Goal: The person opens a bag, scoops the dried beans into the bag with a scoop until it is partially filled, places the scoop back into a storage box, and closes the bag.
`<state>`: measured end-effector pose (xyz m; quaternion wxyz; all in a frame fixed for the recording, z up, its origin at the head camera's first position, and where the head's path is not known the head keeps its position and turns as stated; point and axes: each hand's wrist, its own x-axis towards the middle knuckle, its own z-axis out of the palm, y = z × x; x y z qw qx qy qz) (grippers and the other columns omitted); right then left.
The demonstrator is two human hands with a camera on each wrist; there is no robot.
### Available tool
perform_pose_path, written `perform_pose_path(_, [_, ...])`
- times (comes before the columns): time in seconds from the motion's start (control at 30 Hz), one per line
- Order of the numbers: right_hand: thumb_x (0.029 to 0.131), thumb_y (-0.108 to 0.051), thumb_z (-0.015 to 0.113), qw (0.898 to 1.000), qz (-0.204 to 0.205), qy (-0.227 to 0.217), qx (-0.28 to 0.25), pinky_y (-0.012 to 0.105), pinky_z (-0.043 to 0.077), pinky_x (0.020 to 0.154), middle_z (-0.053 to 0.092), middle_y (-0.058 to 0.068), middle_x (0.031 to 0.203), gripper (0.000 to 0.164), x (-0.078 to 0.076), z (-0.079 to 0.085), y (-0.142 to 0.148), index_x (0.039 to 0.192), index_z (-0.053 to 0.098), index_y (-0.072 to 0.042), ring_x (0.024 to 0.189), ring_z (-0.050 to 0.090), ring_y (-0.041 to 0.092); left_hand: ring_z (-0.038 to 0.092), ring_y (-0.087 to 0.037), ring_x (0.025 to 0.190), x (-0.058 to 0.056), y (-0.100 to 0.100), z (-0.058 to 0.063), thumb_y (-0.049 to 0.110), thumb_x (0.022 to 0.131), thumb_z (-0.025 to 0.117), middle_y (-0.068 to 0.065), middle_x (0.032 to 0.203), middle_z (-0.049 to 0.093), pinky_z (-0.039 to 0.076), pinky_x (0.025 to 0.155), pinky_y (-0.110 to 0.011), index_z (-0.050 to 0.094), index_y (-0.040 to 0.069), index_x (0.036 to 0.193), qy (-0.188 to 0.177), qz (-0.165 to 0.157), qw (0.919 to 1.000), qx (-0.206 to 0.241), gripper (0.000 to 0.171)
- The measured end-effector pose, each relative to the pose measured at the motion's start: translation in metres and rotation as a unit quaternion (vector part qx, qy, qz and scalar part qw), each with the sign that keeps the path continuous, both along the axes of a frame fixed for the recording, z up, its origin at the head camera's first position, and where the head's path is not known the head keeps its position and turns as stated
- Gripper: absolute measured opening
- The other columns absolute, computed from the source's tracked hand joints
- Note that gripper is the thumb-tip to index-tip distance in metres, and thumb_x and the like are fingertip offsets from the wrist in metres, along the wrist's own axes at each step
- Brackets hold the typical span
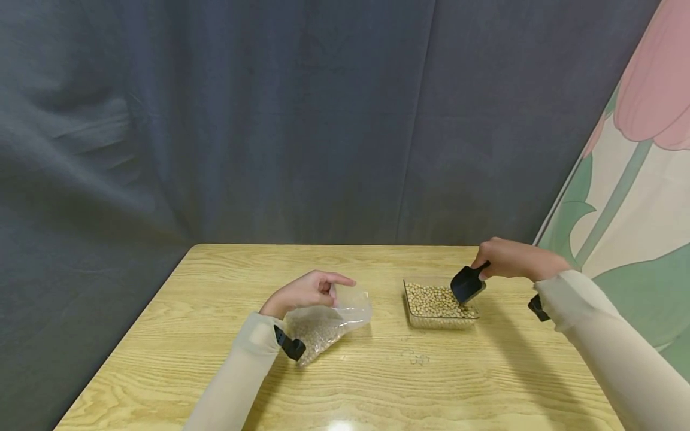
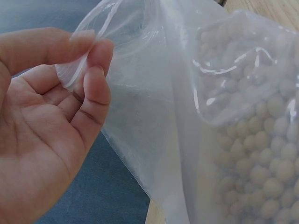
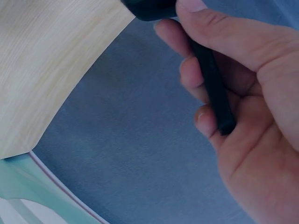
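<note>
My left hand [image 1: 308, 291] pinches the rim of a clear plastic bag [image 1: 350, 308] between thumb and fingers. Round pale beans [image 2: 261, 163] fill the lower part of the bag, which leans on the table. In the left wrist view the bag's upper edge [image 2: 74, 70] is folded between the fingertips. My right hand [image 1: 512, 258] grips a black scoop [image 1: 466, 284] by its handle [image 3: 212, 88], fingers wrapped round it. The scoop is tilted, its front edge down at the soybeans [image 1: 433, 301] in a clear rectangular container [image 1: 442, 323].
Both things stand on a light wooden table [image 1: 215, 335], the container to the right of the bag. A dark grey-blue curtain [image 1: 302, 131] hangs behind the table. At the right is a cloth with a flower print [image 1: 636, 209].
</note>
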<state>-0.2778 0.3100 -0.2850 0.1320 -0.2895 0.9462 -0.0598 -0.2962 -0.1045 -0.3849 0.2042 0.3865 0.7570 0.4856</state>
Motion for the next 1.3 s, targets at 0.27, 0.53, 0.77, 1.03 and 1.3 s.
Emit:
perform_pose_path(0.27, [0.084, -0.005, 0.070, 1.000, -0.013, -0.016, 0.023, 0.022, 0.024, 0.051, 0.031, -0.010, 0.056, 0.025, -0.001, 0.001, -0.008, 0.061, 0.062, -0.014, 0.054, 0.024, 0.007, 0.056, -0.019, 0.069, -0.001, 0.001, -0.003, -0.011, 0.085, 0.057, -0.024, 0.080, 0.062, 0.049, 0.066, -0.034, 0.051, -0.003, 0.136, 0.001, 0.002, 1.0000, -0.003, 0.052])
perform_pose_path(0.53, [0.082, -0.003, 0.070, 0.999, -0.019, -0.008, 0.032, 0.022, 0.021, 0.051, 0.022, -0.009, 0.056, 0.042, -0.001, -0.005, -0.011, 0.055, 0.042, -0.019, 0.052, 0.022, 0.007, 0.056, -0.017, 0.070, 0.000, 0.001, -0.001, -0.009, 0.085, 0.057, -0.019, 0.080, 0.062, 0.050, 0.068, -0.037, 0.051, -0.002, 0.137, 0.002, 0.001, 1.0000, -0.007, 0.052])
perform_pose_path(0.77, [0.082, -0.006, 0.071, 0.999, -0.023, -0.007, 0.047, 0.024, 0.023, 0.053, 0.034, -0.007, 0.065, 0.039, -0.002, -0.012, -0.016, 0.055, 0.045, -0.018, 0.056, 0.025, 0.008, 0.056, -0.017, 0.070, 0.001, 0.000, 0.000, -0.010, 0.085, 0.056, -0.019, 0.080, 0.062, 0.049, 0.067, -0.036, 0.051, -0.002, 0.137, 0.000, 0.003, 1.0000, -0.007, 0.052])
perform_pose_path(1.03, [0.080, 0.001, 0.070, 0.999, -0.021, -0.017, 0.029, 0.025, 0.017, 0.052, 0.015, -0.009, 0.057, 0.054, -0.005, -0.022, -0.020, 0.055, 0.027, -0.022, 0.052, 0.014, 0.008, 0.055, -0.018, 0.070, 0.000, -0.001, -0.002, -0.009, 0.085, 0.058, -0.024, 0.082, 0.061, 0.048, 0.065, -0.033, 0.051, -0.003, 0.137, 0.000, 0.002, 1.0000, -0.008, 0.052])
perform_pose_path(1.3, [0.081, 0.000, 0.070, 0.999, -0.029, -0.036, 0.015, 0.024, 0.021, 0.052, 0.026, -0.011, 0.055, 0.040, -0.008, -0.024, -0.018, 0.052, 0.047, -0.013, 0.052, 0.018, 0.007, 0.055, -0.011, 0.070, 0.001, -0.001, -0.001, -0.007, 0.086, 0.060, -0.022, 0.082, 0.061, 0.049, 0.067, -0.034, 0.051, -0.003, 0.136, 0.005, 0.002, 1.0000, -0.008, 0.052])
